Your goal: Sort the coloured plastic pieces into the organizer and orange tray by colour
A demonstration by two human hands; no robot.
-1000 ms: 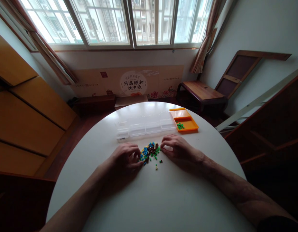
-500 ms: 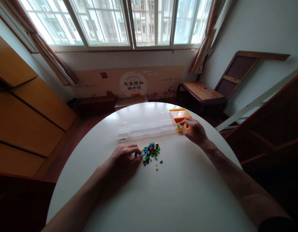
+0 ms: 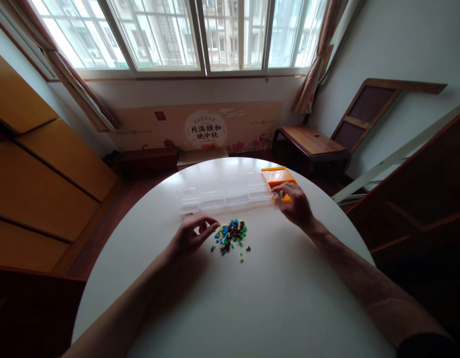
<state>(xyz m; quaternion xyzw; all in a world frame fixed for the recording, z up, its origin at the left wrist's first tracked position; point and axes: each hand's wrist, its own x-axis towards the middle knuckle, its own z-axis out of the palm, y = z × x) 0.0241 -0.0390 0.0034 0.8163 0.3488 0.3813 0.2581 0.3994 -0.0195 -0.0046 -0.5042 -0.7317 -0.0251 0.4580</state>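
A small heap of tiny coloured pieces [image 3: 231,237], blue, green, brown and yellow, lies near the middle of the round white table [image 3: 252,298]. My left hand [image 3: 191,235] rests at the heap's left edge, fingers curled with the tips pinched together; whether it holds a piece is too small to tell. My right hand [image 3: 294,200] is over the orange tray [image 3: 276,177] at the far right, fingers bent down onto its near part, covering it; a speck of green shows at the fingertips. A clear plastic compartment box [image 3: 224,195] lies behind the heap, left of the tray.
A low wooden bench [image 3: 312,140] and a leaning wooden frame [image 3: 375,107] stand at the right beyond the table. Wooden panels [image 3: 39,179] line the left. A printed cardboard sheet [image 3: 200,127] leans under the window.
My right hand left the heap and reached to the orange tray, where it now sits slightly nearer me. My left hand lifted a little and shifted up at the heap's left edge.
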